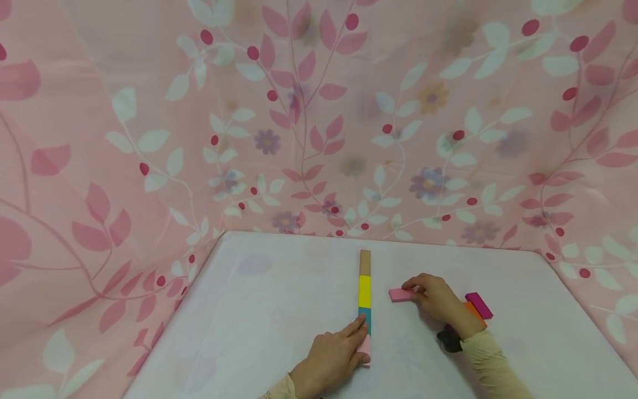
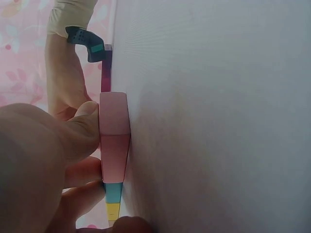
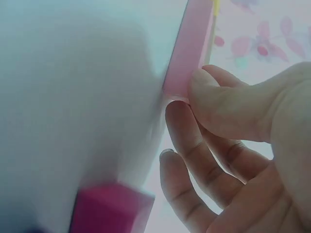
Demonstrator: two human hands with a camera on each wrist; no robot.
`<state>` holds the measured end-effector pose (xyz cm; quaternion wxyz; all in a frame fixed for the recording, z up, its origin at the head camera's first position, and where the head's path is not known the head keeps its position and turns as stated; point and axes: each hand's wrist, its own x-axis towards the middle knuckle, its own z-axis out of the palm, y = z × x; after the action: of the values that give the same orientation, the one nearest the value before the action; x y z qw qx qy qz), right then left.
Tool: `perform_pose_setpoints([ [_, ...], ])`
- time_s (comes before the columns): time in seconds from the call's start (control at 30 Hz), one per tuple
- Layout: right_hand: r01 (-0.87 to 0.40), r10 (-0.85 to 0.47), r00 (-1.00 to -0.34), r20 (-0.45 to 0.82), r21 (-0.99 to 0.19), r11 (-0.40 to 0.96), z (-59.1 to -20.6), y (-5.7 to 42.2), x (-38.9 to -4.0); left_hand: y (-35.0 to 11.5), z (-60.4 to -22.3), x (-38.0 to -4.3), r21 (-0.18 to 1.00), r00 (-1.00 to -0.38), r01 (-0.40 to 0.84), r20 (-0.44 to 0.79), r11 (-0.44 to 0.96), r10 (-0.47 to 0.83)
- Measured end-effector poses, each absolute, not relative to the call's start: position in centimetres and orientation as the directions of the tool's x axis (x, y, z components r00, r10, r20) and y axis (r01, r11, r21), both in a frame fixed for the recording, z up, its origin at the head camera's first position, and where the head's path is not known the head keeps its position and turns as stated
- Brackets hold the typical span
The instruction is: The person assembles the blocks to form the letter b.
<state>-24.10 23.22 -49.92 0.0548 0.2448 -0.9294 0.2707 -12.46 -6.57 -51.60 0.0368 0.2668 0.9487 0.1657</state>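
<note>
My left hand (image 1: pixel 334 354) rests on a straight row of blocks, extended fingers on a teal block (image 1: pixel 365 327) and thumb at the near end of a pink block (image 1: pixel 365 346). Beyond the teal block come a yellow block (image 1: pixel 365 291) and a tan block (image 1: pixel 365 262). In the left wrist view the row's pink block (image 2: pixel 115 158) lies flat on the table beneath the fingers. Right of the row, my right hand (image 1: pixel 438 299) pinches a second pink block (image 1: pixel 400 295) by its right end. The right wrist view shows this pink block (image 3: pixel 187 53) between thumb and fingers.
By the right forearm lie a magenta block (image 1: pixel 479 305) and an orange block (image 1: pixel 476 313), the latter partly hidden. A black device (image 1: pixel 450 339) sits under the right wrist. The white tabletop (image 1: pixel 249 310) meets a pink floral cloth (image 1: pixel 309 138) behind.
</note>
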Motion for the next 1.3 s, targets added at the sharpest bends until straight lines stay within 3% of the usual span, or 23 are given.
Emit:
perform_pose_setpoints([
  [1.3,-0.511,-0.456,-0.859,0.234,-0.454,0.730,-50.9,19.2,-24.2,-6.5,-51.2,-12.3,0.321,-0.862,0.485,0.016,0.814,0.507],
])
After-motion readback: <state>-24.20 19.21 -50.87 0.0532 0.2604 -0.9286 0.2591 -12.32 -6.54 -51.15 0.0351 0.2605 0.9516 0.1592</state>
